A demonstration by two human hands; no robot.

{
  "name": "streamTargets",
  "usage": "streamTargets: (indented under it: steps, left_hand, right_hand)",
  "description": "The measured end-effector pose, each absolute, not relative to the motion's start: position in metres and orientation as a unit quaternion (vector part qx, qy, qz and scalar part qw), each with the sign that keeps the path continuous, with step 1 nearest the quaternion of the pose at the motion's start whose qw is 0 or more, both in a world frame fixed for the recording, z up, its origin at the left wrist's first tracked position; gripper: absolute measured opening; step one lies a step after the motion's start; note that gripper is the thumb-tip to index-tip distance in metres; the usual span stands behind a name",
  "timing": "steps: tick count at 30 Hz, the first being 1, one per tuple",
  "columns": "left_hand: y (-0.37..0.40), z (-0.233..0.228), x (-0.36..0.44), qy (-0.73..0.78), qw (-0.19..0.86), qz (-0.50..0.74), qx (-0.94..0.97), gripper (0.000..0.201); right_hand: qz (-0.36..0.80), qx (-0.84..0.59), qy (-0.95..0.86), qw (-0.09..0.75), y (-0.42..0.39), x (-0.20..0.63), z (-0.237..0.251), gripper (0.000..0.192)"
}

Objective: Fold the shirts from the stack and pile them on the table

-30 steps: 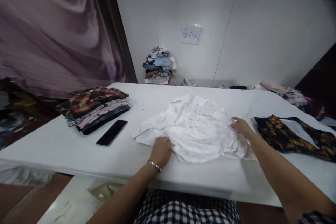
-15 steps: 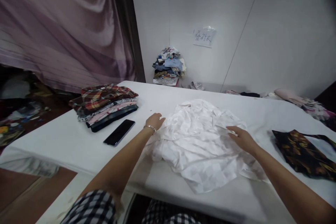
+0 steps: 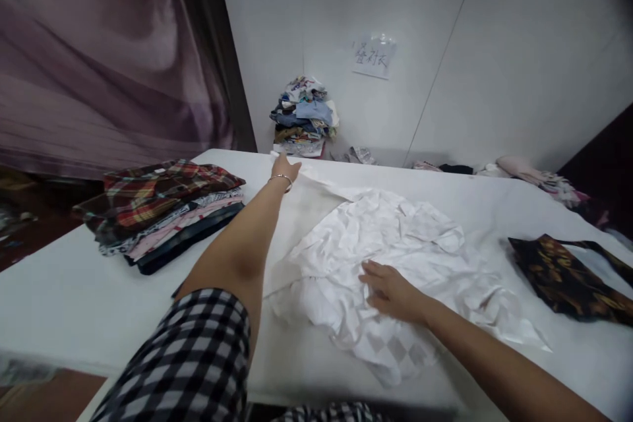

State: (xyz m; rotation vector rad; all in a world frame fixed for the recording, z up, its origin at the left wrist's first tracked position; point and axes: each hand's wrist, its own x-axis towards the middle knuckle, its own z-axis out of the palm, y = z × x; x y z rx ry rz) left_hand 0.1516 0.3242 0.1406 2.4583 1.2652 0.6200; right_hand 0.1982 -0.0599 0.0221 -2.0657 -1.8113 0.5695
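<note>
A crumpled white shirt with a faint checked weave lies spread over the middle of the table. At the far side, my left hand, with a bracelet at its wrist, is closed on an edge of the shirt and draws it out flat to the left. My right hand rests on the bunched middle of the cloth, its fingers extended and a little apart. A tuft of white fabric pokes out beyond the left fingertips.
Folded clothes with a plaid shirt on top sit at the left of the white-covered table. A dark patterned garment lies at the right. Behind the table are a tall clothes pile and a paper sign on the wall.
My left hand has moved away from me to the table's far side, pulling a shirt edge out. My right hand has shifted left onto the shirt's middle. My left arm now hides the phone.
</note>
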Motion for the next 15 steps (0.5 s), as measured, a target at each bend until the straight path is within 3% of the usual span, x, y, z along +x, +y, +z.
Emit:
streamTargets:
  steps: [3,8,15]
  left_hand:
    - [0.291,0.129,0.136,0.334,0.196,0.254,0.886,0.046]
    - [0.221,0.081,0.054,0.224,0.176,0.137,0.949,0.047]
    - [0.2,0.03,-0.011,0.37,0.104,0.03,0.923,0.072]
  right_hand:
    - [0.19,-0.728,-0.624,0.211,-0.07,0.205,0.023,0.052]
    - [0.084,-0.82,-0.49,0.284,-0.12,0.274,0.033,0.038]
    - [0.011,-0.968,-0.216,0.128,-0.129,0.41,0.047,0.041]
